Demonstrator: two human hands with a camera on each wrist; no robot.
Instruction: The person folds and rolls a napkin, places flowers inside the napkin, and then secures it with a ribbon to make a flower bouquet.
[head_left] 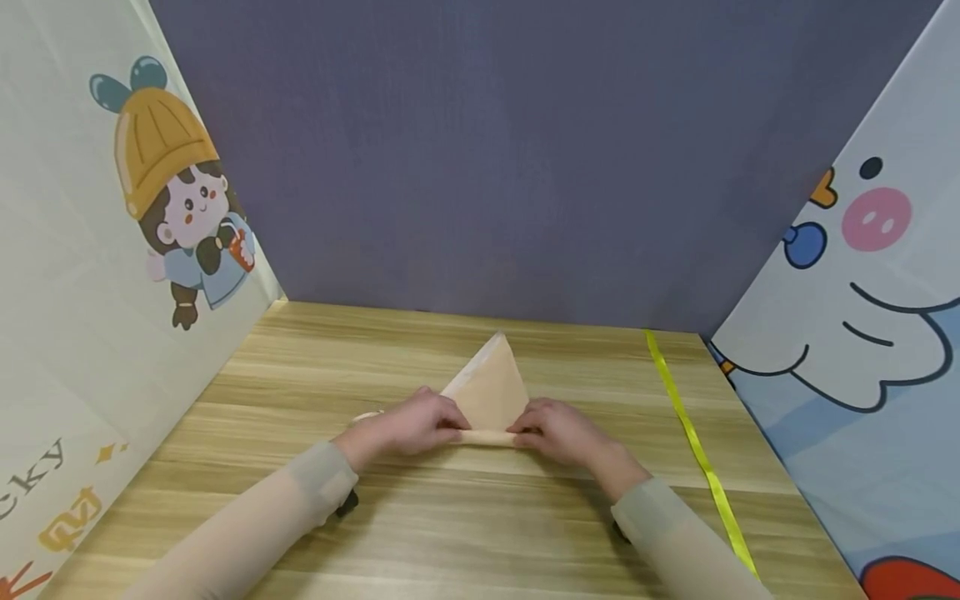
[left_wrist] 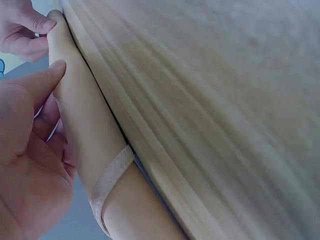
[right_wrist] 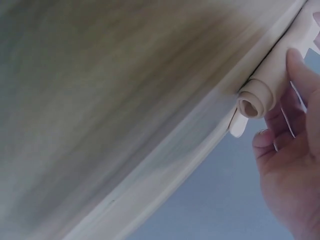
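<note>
A thin, soft beige sheet [head_left: 495,387] lies on the table, its near edge wound into a roll and its flat part tapering to a point at the back. My left hand [head_left: 420,423] grips the roll's left part between thumb and fingers. On the right, my right hand [head_left: 561,429] pinches it the same way. The left wrist view shows the roll [left_wrist: 82,105] lengthwise, with a pale narrow band [left_wrist: 111,182] across its left part. Its spiral end [right_wrist: 257,97] shows in the right wrist view. The sheet's exact material cannot be told.
The wood-grain table [head_left: 480,533] meets a dark purple panel [head_left: 480,158] at the back. A yellow strip [head_left: 697,446] runs along the table's right side. Printed panels with cartoon figures stand left [head_left: 67,250] and right [head_left: 922,433].
</note>
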